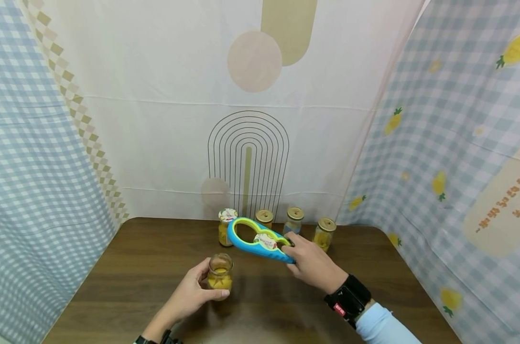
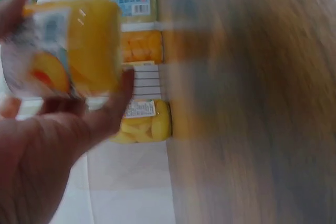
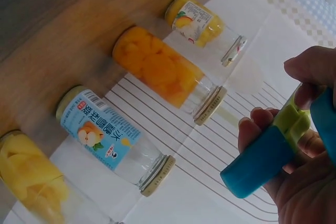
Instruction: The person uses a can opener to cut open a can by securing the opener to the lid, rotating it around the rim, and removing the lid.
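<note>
While your right hand [image 1: 309,263] wraps firmly round the blue-and-green jar opener [image 1: 253,248] above the table [image 1: 135,272], its long axis points leftward, slightly away, a patterned lid [image 1: 266,241] within; your left hand [image 1: 193,292] curls round a lidless, mouth-up peach-labelled jar [image 1: 219,281] of yellow fruit, before 4 lidded jars [image 1: 322,235].

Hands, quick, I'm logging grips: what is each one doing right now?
Left hand: holding the lidless jar.
Right hand: holding the blue opener.
</note>
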`<control>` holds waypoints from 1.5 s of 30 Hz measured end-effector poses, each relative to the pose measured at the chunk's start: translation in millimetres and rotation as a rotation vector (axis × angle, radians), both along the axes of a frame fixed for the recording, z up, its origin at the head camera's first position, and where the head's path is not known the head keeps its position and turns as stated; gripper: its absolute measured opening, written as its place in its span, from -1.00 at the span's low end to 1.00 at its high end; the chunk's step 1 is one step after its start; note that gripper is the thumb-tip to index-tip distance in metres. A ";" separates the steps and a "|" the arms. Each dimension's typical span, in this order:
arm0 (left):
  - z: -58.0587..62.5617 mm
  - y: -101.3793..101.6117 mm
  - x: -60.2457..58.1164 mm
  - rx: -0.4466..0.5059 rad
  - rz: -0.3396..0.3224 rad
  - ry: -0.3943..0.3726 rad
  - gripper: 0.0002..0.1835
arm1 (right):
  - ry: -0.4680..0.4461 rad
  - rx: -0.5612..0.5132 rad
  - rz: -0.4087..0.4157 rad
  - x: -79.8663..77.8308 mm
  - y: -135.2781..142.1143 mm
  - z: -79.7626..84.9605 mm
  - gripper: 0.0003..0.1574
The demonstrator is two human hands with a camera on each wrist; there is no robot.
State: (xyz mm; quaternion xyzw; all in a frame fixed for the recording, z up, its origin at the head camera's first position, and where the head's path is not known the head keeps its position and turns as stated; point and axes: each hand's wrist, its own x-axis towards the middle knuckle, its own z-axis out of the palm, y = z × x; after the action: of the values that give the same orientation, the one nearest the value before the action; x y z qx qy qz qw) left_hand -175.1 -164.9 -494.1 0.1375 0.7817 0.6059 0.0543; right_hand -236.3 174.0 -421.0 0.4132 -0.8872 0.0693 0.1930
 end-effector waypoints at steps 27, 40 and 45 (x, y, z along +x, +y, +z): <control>-18.4 -24.8 -53.6 -0.130 0.449 -0.083 -0.32 | 0.003 -0.017 -0.028 3.4 13.4 -5.1 -0.64; -20.0 -30.2 -79.7 -0.200 0.535 -0.064 -0.34 | -0.043 -0.031 -0.007 4.9 9.1 -4.9 -0.66; -22.5 -36.4 -95.3 -0.220 0.534 -0.072 -0.30 | -0.028 -0.022 -0.002 5.0 5.0 -4.4 -0.66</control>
State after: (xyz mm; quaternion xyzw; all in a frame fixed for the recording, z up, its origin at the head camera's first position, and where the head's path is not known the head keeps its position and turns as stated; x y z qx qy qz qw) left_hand -270.4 -201.3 -516.6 -0.1012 0.8488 0.5149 -0.0648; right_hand -231.3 179.0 -425.4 0.4092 -0.8894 0.0849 0.1850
